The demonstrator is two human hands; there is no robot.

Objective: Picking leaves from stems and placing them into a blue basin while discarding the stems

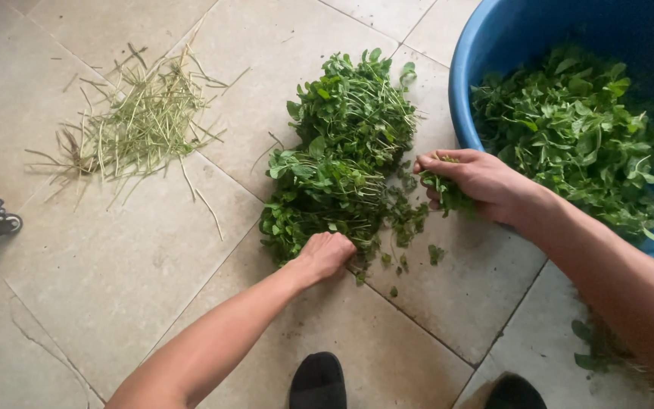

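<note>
A heap of leafy green herbs (346,151) lies on the tiled floor in the middle of the view. My left hand (325,254) is closed around stems at the near edge of that heap. To the right of the heap, my right hand (474,182) grips a small bunch of green leaves (448,195) just in front of a blue tub (467,83). The tub holds more picked green leaves (569,129).
A loose pile of bare pale-green stems (141,125) lies on the floor at the left. A small black wheel (5,220) shows at the left edge. Two dark shoe tips (318,382) are at the bottom. Stray leaves lie near the tub's base.
</note>
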